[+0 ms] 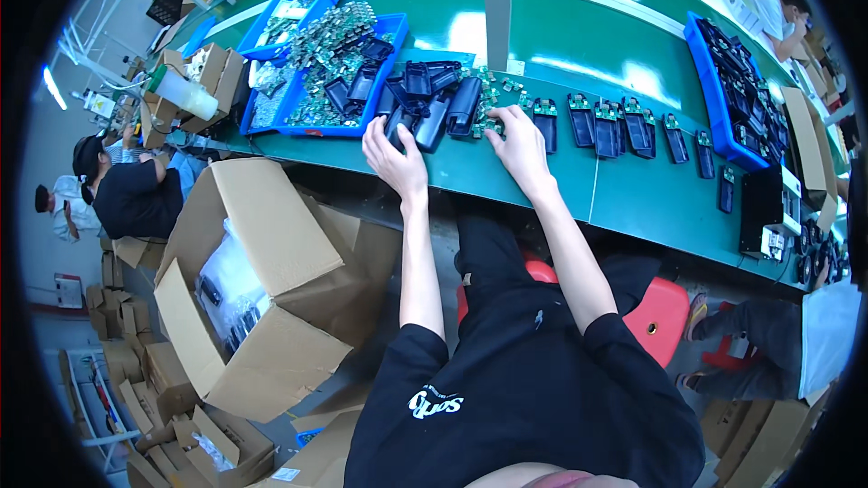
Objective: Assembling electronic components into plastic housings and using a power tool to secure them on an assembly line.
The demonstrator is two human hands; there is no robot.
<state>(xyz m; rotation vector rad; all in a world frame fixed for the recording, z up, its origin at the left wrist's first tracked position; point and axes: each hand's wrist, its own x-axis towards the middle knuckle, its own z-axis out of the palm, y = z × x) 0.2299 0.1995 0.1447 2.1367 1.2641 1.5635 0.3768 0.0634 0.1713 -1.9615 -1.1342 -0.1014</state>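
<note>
My left hand (396,161) is at the near edge of a heap of dark plastic casings (418,81), its fingers and thumb on either side of a dark casing (395,123). To the right, my right hand (522,152) has its fingers and thumb curled in toward small green circuit boards (488,90) scattered on the green bench. Whether a board is between those fingertips is too small to make out. Further right lie several dark casings (608,126) in a loose row, with green boards at their far ends.
Blue trays (398,32) of circuit boards and casings stand at the left; another blue tray (701,81) of casings stands right. A metal post (497,14) rises behind my hands. A black-and-white device (764,212) sits at the bench's right end. An open carton (280,244) stands left of me.
</note>
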